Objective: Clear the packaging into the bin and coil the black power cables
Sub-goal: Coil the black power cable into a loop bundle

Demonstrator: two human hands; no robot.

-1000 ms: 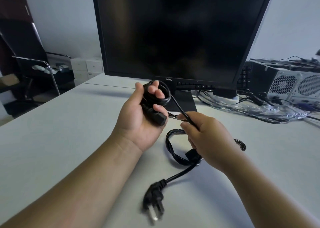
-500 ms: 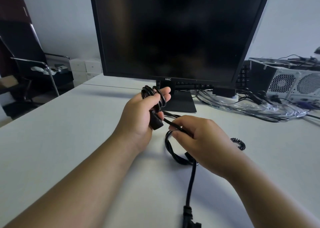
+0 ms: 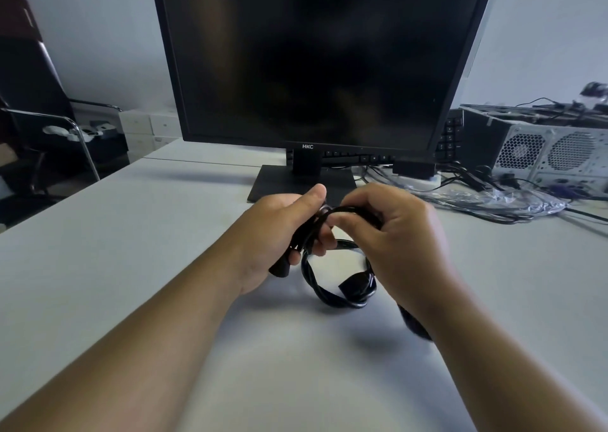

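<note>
A black power cable (image 3: 324, 295) hangs in loops just above the grey desk (image 3: 131, 250), in front of the monitor stand. My left hand (image 3: 283, 231) grips the gathered loops, with the cable's black connector sticking out below its fingers. My right hand (image 3: 391, 231) pinches a strand of the same cable and holds it over the top of the bundle, touching the left hand's fingers. A blurred black plug end (image 3: 414, 321) shows below my right wrist. Clear plastic packaging (image 3: 493, 201) lies at the right behind the hands, among other cables.
A black HKC monitor (image 3: 322, 60) on its stand fills the middle back. An open computer case (image 3: 552, 148) and tangled wires sit at the right. A black chair (image 3: 42, 125) and white boxes (image 3: 148, 129) stand off the desk's left edge.
My right hand has lifted its strand up and over the bundle in my left hand. The loose plug end has swung from the desk front to under my right wrist.
</note>
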